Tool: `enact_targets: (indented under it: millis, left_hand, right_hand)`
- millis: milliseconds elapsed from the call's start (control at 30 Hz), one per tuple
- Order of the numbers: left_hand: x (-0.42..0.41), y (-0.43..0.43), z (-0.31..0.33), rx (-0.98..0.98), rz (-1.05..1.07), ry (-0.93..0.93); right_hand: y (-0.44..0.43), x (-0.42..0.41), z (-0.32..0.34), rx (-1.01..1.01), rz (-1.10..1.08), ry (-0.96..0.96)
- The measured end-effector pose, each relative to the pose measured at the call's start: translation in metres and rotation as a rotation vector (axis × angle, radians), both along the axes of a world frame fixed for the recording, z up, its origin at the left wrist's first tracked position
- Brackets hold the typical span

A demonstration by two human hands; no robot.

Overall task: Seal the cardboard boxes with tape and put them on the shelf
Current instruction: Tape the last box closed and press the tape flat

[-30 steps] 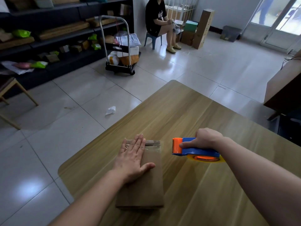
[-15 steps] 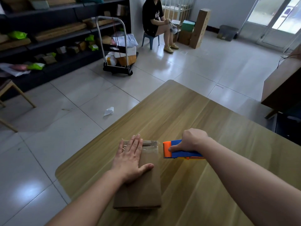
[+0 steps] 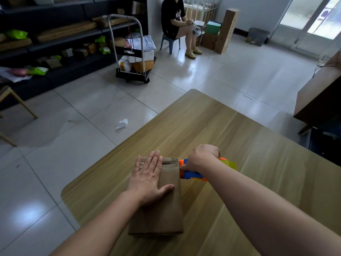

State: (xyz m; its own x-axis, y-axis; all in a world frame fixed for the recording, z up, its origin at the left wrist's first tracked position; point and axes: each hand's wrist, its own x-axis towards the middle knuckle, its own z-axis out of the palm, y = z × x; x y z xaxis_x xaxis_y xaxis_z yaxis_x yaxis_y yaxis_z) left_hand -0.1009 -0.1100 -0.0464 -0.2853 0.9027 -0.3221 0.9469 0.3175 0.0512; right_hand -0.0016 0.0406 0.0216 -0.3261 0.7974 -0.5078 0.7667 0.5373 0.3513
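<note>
One cardboard box (image 3: 167,211) under the flat, spread left hand (image 3: 147,180); right hand (image 3: 200,157) grips one tape dispenser (image 3: 191,174)

Just right of the flat brown cardboard box (image 3: 166,206), the right hand (image 3: 200,159) grips the blue and orange plastic tape dispenser (image 3: 191,174), hiding its handle. The left hand (image 3: 147,180) covers the box's far top. Far beyond the box, a seated person (image 3: 173,21) is cut off above the shoulders.
</note>
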Motion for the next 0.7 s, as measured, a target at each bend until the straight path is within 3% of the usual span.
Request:
enact_targets:
  millis: [500,700]
  left_hand:
    - [-0.001,-0.001,0.003,0.000,-0.005,-0.007]
    - [-0.002,-0.002,0.003,0.002,-0.004,-0.011]
  right_hand:
    - [-0.019,0.001,-0.009,0.090,0.051,0.005]
    - [-0.019,0.021,-0.036,0.010,0.010,0.064]
